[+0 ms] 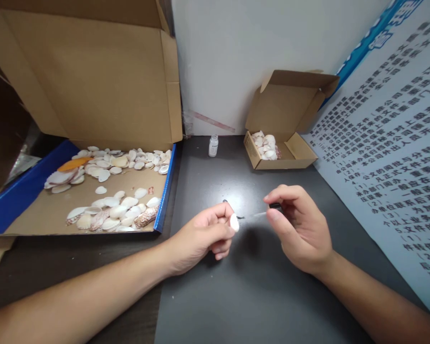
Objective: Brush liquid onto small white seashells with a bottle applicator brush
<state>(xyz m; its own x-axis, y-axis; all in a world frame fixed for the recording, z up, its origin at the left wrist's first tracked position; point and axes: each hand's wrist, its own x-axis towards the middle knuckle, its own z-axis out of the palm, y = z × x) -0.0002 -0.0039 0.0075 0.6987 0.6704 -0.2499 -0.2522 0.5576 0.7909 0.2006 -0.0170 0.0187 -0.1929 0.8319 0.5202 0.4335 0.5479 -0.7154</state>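
A small white shell (234, 222) is pinched between the thumb and fingers of my left hand (209, 231), above the dark mat. To its right, my right hand (299, 227) holds a black cap (275, 206) between thumb and fingertips. A thin clear stem with a dark brush tip (241, 218) reaches left from the cap, its end close beside the shell. Whether tip and shell touch, I cannot tell. Farther back stands a small glass bottle (213, 146) with whitish contents and no cap on it.
At left, a large open blue-edged box (168, 184) holds many shells and an orange piece (72, 164). A small open cardboard box (283, 164) with shells sits at the back right. A board with printed text (390, 157) slants along the right.
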